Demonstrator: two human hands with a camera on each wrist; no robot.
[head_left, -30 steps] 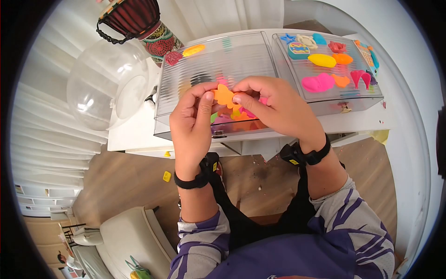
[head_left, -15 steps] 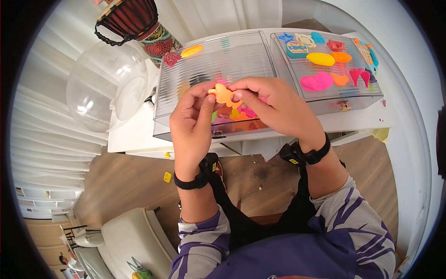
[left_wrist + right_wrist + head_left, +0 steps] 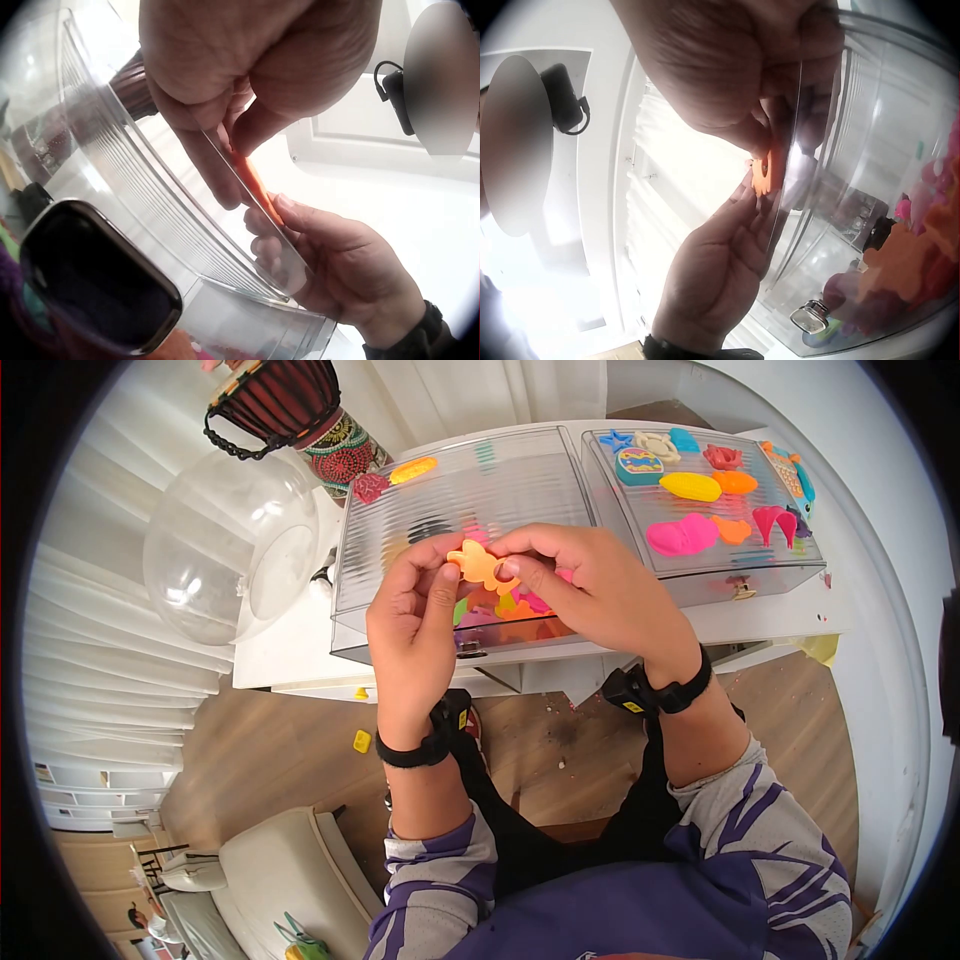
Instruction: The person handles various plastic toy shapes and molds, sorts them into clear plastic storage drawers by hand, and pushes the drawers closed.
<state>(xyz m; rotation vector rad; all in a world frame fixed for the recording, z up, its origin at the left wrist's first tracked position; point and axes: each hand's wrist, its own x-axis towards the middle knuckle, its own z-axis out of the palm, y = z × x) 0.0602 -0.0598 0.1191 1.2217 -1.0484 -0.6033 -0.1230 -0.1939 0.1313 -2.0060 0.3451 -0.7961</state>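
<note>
Between the fingertips of both hands is a small flat orange plastic shape (image 3: 475, 566) with rounded lobes, raised over the front of a clear ribbed box (image 3: 540, 470). My left hand (image 3: 412, 622) pinches its left end between thumb and fingers. My right hand (image 3: 605, 585) pinches the opposite end, thumb on the near face. In the left wrist view the orange shape (image 3: 259, 189) is seen edge-on; in the right wrist view a dark opening shows in the orange shape (image 3: 763, 174). Colourful plastic pieces (image 3: 520, 610) lie inside the box beneath the hands.
On the right-hand clear box (image 3: 640, 545) sit several toy shapes, among them a pink piece (image 3: 683, 536) and a yellow piece (image 3: 690, 487). A clear dome (image 3: 230, 550) and a patterned drum (image 3: 275, 405) stand at the left. A yellow piece (image 3: 361, 741) lies on the floor.
The orange shape has tilted and shifted slightly left in the fingers, its face now paler in the light. Both hands keep their hold in nearly the same place.
</note>
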